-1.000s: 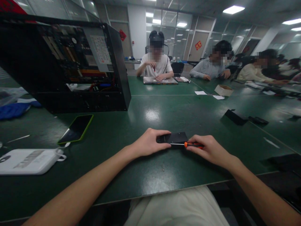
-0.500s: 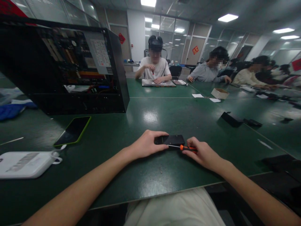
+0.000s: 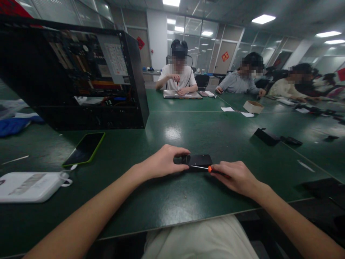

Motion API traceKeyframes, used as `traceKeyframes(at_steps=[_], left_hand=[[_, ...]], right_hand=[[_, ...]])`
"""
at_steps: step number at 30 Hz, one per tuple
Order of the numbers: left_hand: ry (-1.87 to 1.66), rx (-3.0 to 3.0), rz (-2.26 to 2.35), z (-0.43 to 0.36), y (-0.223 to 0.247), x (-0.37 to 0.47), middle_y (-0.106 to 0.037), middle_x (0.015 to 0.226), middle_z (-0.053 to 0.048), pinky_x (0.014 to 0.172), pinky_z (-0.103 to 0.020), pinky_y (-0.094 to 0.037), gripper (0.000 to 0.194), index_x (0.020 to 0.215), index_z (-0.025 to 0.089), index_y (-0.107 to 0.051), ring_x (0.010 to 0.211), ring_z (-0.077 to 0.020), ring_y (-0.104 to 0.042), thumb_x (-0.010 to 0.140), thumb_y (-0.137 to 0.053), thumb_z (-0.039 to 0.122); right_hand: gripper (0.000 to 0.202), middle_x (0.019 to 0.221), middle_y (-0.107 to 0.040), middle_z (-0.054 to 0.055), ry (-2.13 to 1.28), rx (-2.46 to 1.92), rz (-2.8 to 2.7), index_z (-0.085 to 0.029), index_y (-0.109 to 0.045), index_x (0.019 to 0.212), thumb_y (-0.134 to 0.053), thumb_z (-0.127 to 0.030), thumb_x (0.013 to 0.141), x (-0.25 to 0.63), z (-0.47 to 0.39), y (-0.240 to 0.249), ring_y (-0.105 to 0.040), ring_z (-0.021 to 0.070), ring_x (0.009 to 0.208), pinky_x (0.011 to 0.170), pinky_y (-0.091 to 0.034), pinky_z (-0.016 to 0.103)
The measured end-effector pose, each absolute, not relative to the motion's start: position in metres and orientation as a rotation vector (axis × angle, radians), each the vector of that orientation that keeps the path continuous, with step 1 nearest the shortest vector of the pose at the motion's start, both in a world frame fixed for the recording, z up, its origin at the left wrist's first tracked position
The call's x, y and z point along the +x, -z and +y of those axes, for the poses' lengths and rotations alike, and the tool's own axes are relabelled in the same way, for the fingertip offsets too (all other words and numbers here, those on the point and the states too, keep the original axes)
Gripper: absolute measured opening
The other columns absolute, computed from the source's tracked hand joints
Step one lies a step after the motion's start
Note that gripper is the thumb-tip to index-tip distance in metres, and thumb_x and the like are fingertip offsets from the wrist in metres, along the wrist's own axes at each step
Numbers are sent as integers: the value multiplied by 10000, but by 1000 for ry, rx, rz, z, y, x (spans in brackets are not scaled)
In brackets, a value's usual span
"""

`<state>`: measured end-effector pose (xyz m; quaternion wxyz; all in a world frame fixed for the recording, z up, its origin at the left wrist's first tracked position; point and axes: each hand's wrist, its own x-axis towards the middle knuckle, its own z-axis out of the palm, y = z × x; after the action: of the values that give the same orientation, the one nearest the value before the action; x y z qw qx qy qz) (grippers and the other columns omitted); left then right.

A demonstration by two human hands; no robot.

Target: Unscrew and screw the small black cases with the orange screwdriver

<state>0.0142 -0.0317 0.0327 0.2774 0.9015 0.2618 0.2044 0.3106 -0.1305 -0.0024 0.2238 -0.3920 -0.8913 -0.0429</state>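
A small black rectangular box-like device (image 3: pixel 201 159) lies on the green table in front of me. My left hand (image 3: pixel 166 162) grips its left end between thumb and fingers. A screwdriver (image 3: pixel 210 168) with an orange and black handle is held in my right hand (image 3: pixel 235 177), fingers wrapped around the handle. Its thin metal shaft points left along the near edge of the black device, and the tip is close to my left thumb. Whether the tip touches the device I cannot tell.
An open black computer case (image 3: pixel 107 79) stands at the left, with a green-edged phone (image 3: pixel 84 149) and a white power bank (image 3: pixel 32 187) nearer me. Black parts (image 3: pixel 266 136) and a small cardboard box (image 3: pixel 253 107) lie to the right. Across the table a person (image 3: pixel 178 77) works on a flat panel.
My left hand has shifted slightly left and its grip has loosened a little on the device's end. My right fingers have closed further over the screwdriver handle.
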Motion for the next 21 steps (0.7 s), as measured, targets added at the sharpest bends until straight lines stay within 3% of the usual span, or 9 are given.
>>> traceKeyframes(at_steps=[10, 18, 21], left_hand=[[-559, 2405, 683, -30, -32, 13, -786, 1175, -77, 885, -303, -555, 436, 1293, 158, -720, 980, -221, -750, 872, -749, 268], [-651, 2508, 641, -36, -32, 24, -768, 1215, -90, 979, -341, -533, 425, 1260, 166, -719, 1082, -248, -727, 837, -735, 203], [-663, 2508, 650, -37, -31, 26, -784, 1086, -64, 932, -323, -543, 344, 1199, 171, -733, 990, -218, -735, 857, -708, 195]], right_hand=[[188, 834, -713, 14, 142, -1062, -2507, -186, -676, 1085, -516, -284, 1067, 304, -132, -16, -641, 100, 661, 572, -406, 256], [250, 730, -663, 17, 414, -1104, -2499, -187, -724, 1074, -499, -295, 1072, 303, -135, -2, -580, 95, 571, 530, -353, 275], [248, 761, -681, 22, 382, -1120, -2505, -190, -718, 1101, -496, -296, 1072, 303, -134, -4, -598, 98, 596, 540, -365, 273]])
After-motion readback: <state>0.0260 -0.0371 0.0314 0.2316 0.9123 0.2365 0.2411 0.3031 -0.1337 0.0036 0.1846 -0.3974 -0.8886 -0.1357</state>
